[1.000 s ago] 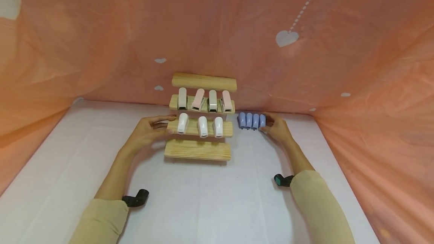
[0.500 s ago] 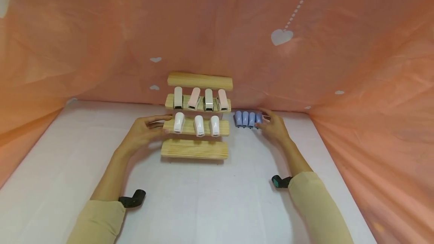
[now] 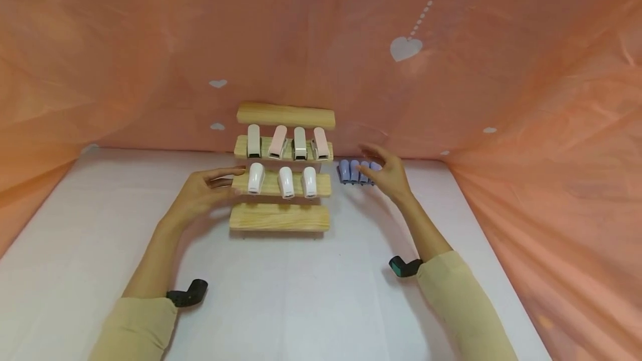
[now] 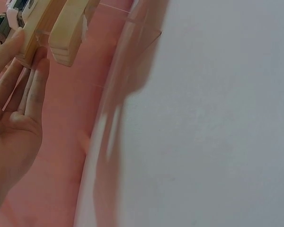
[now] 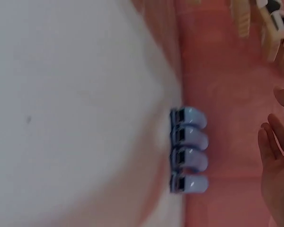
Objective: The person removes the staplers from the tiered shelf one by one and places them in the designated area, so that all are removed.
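My left hand [image 3: 200, 194] holds the left end of a middle plank of a tiered wooden rack [image 3: 279, 218], thumb on one side and fingers on the other in the left wrist view. Pale green staplers [image 3: 254, 141] and pink staplers [image 3: 278, 142] alternate along an upper tier. Three white staplers [image 3: 286, 181] sit on the tier below. To the rack's right, several blue staplers [image 3: 344, 170] stand side by side in a row on the table. Over that row hovers my right hand [image 3: 393, 177], fingers loose with nothing in them; the right wrist view shows it apart from the staplers.
The rack's top plank [image 3: 286, 115] and bottom plank carry nothing. An orange cloth [image 3: 311, 32] with white hearts hangs directly behind and at both sides. White table surface [image 3: 296, 294] lies in front of the rack.
My right hand has come off the end of the blue row and moved left and up over it. The left hand stays at the rack. The head view has shifted slightly.
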Available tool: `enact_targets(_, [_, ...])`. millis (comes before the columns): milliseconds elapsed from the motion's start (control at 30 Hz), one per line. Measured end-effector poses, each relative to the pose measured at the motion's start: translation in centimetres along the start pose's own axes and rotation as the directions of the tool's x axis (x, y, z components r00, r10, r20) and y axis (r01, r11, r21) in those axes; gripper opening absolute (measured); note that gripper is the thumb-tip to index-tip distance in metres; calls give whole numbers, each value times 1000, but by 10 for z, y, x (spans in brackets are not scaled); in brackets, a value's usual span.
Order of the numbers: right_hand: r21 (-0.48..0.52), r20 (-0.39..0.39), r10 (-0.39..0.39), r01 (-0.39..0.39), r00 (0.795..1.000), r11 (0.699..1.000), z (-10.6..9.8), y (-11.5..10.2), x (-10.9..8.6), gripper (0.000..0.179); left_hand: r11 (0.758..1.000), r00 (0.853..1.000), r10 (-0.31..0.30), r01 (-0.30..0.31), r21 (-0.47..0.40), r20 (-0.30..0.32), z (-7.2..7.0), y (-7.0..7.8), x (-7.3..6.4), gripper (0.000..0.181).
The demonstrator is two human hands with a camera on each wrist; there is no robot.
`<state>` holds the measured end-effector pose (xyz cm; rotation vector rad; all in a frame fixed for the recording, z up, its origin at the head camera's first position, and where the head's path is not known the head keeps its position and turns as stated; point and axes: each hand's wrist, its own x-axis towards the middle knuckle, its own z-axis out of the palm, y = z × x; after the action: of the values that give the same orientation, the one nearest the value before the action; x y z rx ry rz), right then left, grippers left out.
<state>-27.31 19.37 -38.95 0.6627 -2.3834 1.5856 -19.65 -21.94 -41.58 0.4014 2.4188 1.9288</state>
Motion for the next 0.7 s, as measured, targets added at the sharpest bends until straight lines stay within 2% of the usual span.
enact_targets(167, [43, 39, -38, 37, 998, 998, 5, -37, -2, 50, 1000, 1000, 2, -2, -24, 1, 0, 1, 1, 48])
enact_targets(333, [41, 70, -56, 54, 996, 998, 12, -54, 0, 50, 999, 1000, 1, -1, -35, 5, 0, 0, 1, 47])
enact_targets(533, [42, 93, -98, 95, 991, 995, 21, -65, 7, 50, 1000, 1000, -1, 1, -29, 4, 0, 1, 1, 49])
enact_targets(700, [74, 162, -123, 112, 979, 991, 28, -54, 20, 56, 1000, 1000, -19, 19, -1, 0, 1, 1, 0, 50])
